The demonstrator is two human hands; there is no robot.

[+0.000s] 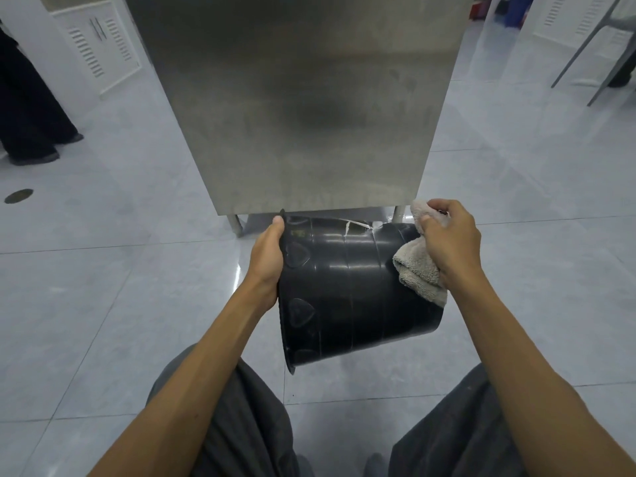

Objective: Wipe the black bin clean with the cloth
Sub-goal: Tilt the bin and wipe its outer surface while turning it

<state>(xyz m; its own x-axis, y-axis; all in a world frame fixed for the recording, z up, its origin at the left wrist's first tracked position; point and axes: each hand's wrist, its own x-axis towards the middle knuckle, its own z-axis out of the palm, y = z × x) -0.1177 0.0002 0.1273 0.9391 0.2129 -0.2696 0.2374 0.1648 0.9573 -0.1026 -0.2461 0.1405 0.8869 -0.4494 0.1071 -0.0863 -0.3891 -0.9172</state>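
1. While tipped sideways above grey floor tiles [103, 304], bin [354, 290] gripped at rim by left hand [266, 261].
2. Cloth [421, 270] bunched in closed right hand [449, 241], pressed against bin's base end.
3. Steel table [303, 98] just beyond; white cabinets [99, 43] behind.

1. Steel table [303, 98] hangs right past both hands, blocking any forward reach.
2. Out to either side it's open tiled floor [103, 304] (loads of room).
3. Knees [241, 425] crowd underneath.
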